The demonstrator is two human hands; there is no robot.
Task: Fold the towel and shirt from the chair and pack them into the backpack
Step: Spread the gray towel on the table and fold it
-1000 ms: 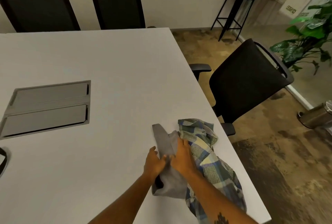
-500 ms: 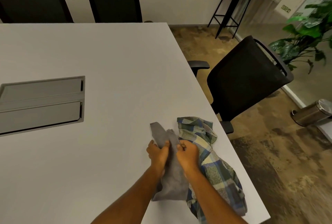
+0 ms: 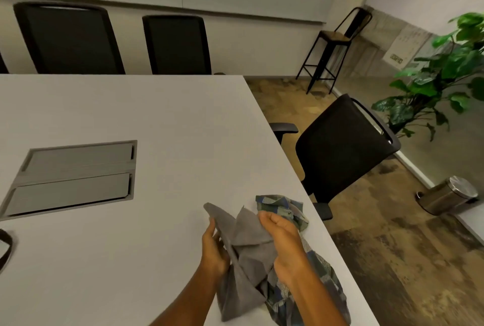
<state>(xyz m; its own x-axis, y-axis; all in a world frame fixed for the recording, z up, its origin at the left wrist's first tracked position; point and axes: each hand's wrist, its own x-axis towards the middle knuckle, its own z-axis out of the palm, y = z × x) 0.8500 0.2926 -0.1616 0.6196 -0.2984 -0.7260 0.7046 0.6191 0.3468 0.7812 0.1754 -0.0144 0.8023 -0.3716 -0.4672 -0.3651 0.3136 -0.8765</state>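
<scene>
A grey towel (image 3: 248,247) is bunched between my two hands near the right front edge of the white table (image 3: 157,116). My left hand (image 3: 213,249) grips its left edge, fingers curled round the cloth. My right hand (image 3: 281,242) pinches a raised fold on its right side. The crumpled blue, green and cream plaid shirt (image 3: 293,210) lies on the table just right of the towel, partly hidden under my right forearm. The black mesh office chair (image 3: 343,142) stands empty beside the table's right edge. No backpack can be made out.
A grey cable hatch (image 3: 76,176) is set into the table at the left. A dark object (image 3: 5,247) shows at the left edge. Two black chairs (image 3: 70,37) stand behind the table, with a bar stool (image 3: 337,45), a plant (image 3: 445,74) and a steel bin (image 3: 450,194) to the right.
My hands have moved apart, spreading the grey towel between them and lifting a fold. The camera has tilted up, showing more of the far chairs and wall.
</scene>
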